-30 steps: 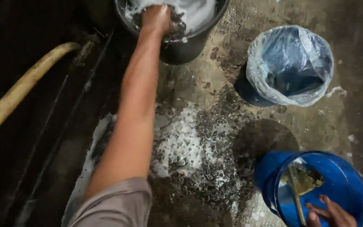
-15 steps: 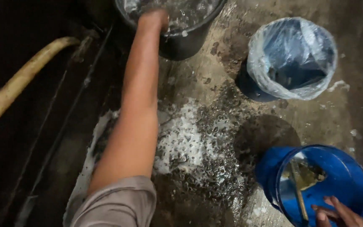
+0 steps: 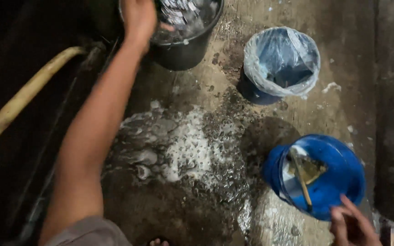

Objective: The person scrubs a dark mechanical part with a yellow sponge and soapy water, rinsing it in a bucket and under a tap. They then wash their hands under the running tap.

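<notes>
My left hand (image 3: pixel 138 19) reaches far forward to a black bucket (image 3: pixel 183 50) of foamy water with dark items in it. The hand lies over the bucket's left rim with the thumb inside; its fingertips are cut off by the top edge. My right hand (image 3: pixel 353 224) is at the bottom right, fingers apart, touching the near rim of a blue bucket (image 3: pixel 338 182). A thin stick-like handle (image 3: pixel 301 178) and some yellowish material lie inside the blue bucket.
A blue bin lined with a clear plastic bag (image 3: pixel 281 61) stands at the back right. Soap foam and a puddle (image 3: pixel 188 155) cover the wet concrete floor. A yellow hose (image 3: pixel 21 102) runs along the dark left side. A toe (image 3: pixel 158 242) shows at the bottom.
My left hand has come out of the foamy water and moved left onto the black bucket's rim. My right hand has shifted a little along the blue bucket's near edge.
</notes>
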